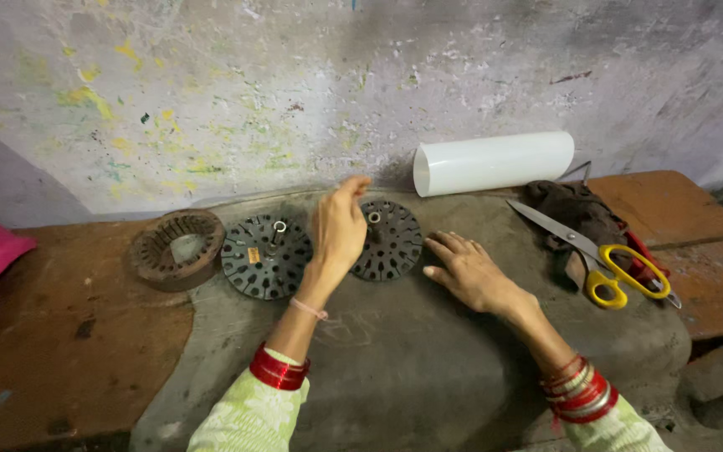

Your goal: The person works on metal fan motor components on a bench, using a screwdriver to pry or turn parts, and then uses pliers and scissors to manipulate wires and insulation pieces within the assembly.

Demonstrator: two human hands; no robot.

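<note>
Left hand (338,228) raised with fingertips pinched together; right hand (470,272) lies flat, fingers spread.

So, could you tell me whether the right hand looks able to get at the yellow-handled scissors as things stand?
Probably yes. The right hand lies flat and empty on the grey slab, and the scissors lie in the open just to its right, with nothing between them and nothing on top.

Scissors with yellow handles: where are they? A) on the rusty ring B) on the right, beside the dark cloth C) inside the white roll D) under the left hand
B: the scissors lie on the right side of the bench beside the dark cloth, clear of the right hand, which rests flat on the grey slab.
</note>
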